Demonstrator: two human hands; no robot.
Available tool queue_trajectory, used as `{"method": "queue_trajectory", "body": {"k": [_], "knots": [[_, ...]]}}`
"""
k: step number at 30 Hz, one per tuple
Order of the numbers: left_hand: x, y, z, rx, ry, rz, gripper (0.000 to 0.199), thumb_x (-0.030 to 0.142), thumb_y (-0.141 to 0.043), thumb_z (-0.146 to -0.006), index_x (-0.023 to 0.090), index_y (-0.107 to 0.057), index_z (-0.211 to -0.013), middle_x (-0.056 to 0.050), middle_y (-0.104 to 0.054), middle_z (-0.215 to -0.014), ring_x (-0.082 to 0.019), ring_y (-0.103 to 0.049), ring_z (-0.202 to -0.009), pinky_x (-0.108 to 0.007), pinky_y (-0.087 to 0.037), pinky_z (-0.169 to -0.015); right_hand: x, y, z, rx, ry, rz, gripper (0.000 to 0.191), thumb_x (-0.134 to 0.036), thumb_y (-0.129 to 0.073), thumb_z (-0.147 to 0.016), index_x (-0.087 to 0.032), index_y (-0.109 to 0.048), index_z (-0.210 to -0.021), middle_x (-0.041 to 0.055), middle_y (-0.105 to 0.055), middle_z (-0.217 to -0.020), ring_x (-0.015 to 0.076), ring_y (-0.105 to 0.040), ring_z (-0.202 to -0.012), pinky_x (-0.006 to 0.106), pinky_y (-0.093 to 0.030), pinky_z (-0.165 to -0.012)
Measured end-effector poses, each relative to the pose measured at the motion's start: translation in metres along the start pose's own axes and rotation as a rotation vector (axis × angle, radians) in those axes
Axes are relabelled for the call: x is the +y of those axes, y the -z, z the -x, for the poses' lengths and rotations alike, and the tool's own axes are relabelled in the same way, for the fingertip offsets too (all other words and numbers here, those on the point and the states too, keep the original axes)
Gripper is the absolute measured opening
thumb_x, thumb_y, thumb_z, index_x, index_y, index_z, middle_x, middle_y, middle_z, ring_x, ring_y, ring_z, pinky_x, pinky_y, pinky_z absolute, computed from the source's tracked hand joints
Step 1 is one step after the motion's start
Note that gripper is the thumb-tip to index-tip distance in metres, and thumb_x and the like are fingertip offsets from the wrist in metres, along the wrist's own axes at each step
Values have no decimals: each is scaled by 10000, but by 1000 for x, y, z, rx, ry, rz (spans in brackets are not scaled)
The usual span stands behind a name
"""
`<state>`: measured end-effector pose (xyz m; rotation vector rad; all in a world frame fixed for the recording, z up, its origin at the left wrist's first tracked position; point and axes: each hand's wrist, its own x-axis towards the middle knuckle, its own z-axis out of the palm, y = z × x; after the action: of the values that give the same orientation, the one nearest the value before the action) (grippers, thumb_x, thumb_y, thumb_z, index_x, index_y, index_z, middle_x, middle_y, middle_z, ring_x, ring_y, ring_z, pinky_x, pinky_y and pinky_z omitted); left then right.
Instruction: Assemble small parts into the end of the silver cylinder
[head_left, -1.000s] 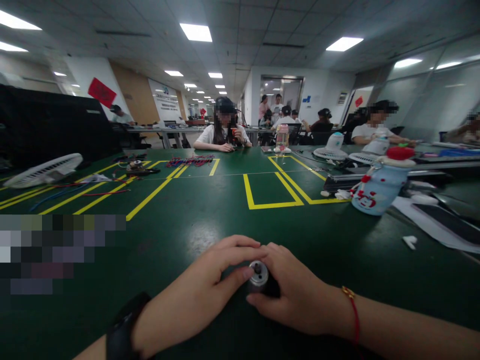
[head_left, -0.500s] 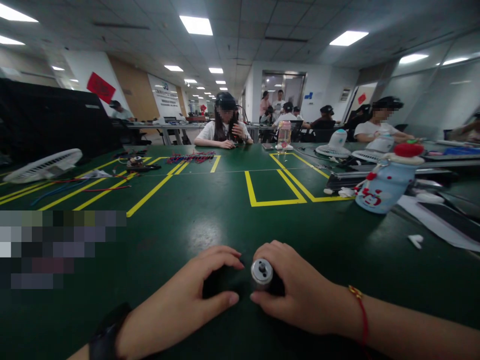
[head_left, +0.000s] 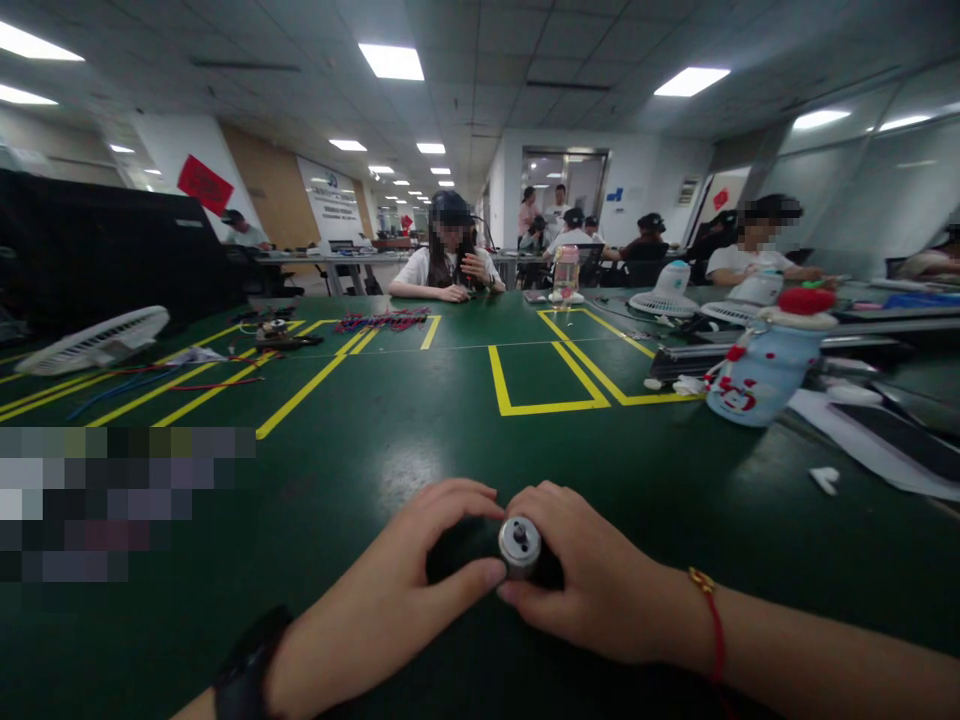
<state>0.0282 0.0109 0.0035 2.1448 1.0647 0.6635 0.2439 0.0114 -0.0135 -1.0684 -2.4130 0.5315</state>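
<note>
Green tabletop [head_left: 337, 450], marked with yellow tape [head_left: 555, 408], bears a white fan [head_left: 97, 342] and a tangle of red and blue wires [head_left: 382, 319] at left, a light-blue bottle [head_left: 765, 375] and a small white object [head_left: 824, 479] at right

Tiled ceiling [head_left: 570, 40] lit by rectangular white panels [head_left: 391, 62], repeated in rows toward far end. White pillar [head_left: 169, 145] at left hung with red paper [head_left: 205, 184]; tan wall [head_left: 262, 175] beside it followed by white lettered board [head_left: 328, 200]. Doorway [head_left: 581, 172] framed in metal, set into white wall [head_left: 652, 175]. Right side closed off by glass partition [head_left: 862, 175]. Grey desks [head_left: 337, 257] lined across mid-room. Foreground filled by green table [head_left: 375, 420], marked with yellow tape [head_left: 555, 409].
</note>
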Motion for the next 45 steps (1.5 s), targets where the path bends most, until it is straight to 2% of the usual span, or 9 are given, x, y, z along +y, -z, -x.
{"method": "queue_trajectory", "body": {"k": [4,8,11,15,24,29,35,39,45], "knots": [[16,-3,-13,35,-73,41,176,223,-587,-918,299,-654,-1061,-2,-584,-1254,-201,-543,-1182,-376,-397,-1053,3,-3,2,23,-1,11,322,-290,-678,-777,-168,-539,-1040,60,-584,-998,218,-490,-872,364,-386,-774],[18,-1,-20,65,-103,94,127,198,-604,-906,277,-700,-931,7,-612,-1181,-186,-590,-1097,-328,-446,-979,5,-3,2,33,4,11,301,-305,-694,-768,-175,-534,-987,52,-583,-976,214,-493,-868,352,-380,-756],[9,6,-17,97,-71,114,141,227,-604,-912,307,-717,-936,19,-615,-1164,-183,-599,-1083,-329,-443,-969,3,0,0,9,-4,19,310,-319,-709,-762,-180,-542,-983,43,-585,-959,205,-487,-839,338,-373,-731],[-10,11,-6,33,-19,60,178,227,-628,-895,358,-742,-932,30,-598,-1207,-207,-578,-1131,-371,-424,-1001,0,3,0,-2,-10,9,281,-308,-712,-765,-188,-553,-964,33,-589,-943,196,-479,-823,331,-368,-731],[-37,-1,3,-61,8,-197,204,268,-699,-854,439,-754,-951,38,-587,-1291,-255,-519,-1207,-474,-362,-1053,-1,2,0,-5,-23,-18,274,-276,-706,-764,-189,-563,-980,29,-593,-958,199,-483,-843,342,-381,-757],[-33,1,3,-85,4,-221,204,298,-686,-867,432,-743,-1008,32,-587,-1310,-257,-507,-1224,-470,-350,-1068,0,1,1,-11,-18,-18,272,-264,-700,-764,-187,-560,-984,32,-593,-968,202,-485,-851,349,-384,-766],[-34,18,12,-171,73,-72,429,275,-698,-847,410,-604,-1243,12,-491,-1431,-250,-442,-1319,-450,-338,-1106,-2,3,0,-21,-37,-20,278,-271,-699,-770,-187,-562,-997,36,-591,-975,205,-485,-848,351,-388,-762],[-37,24,15,-171,78,-55,304,305,-704,-835,358,-650,-1129,-2,-469,-1442,-258,-439,-1321,-456,-355,-1096,-3,5,0,-26,-50,-16,269,-269,-699,-769,-188,-565,-988,38,-592,-963,208,-484,-843,352,-390,-761],[-29,14,14,-90,92,-94,205,311,-707,-820,312,-683,-1023,-25,-519,-1374,-279,-468,-1280,-485,-369,-1072,-3,7,1,-41,-36,-42,276,-216,-688,-749,-189,-557,-990,45,-590,-959,209,-486,-836,352,-399,-760]]}}
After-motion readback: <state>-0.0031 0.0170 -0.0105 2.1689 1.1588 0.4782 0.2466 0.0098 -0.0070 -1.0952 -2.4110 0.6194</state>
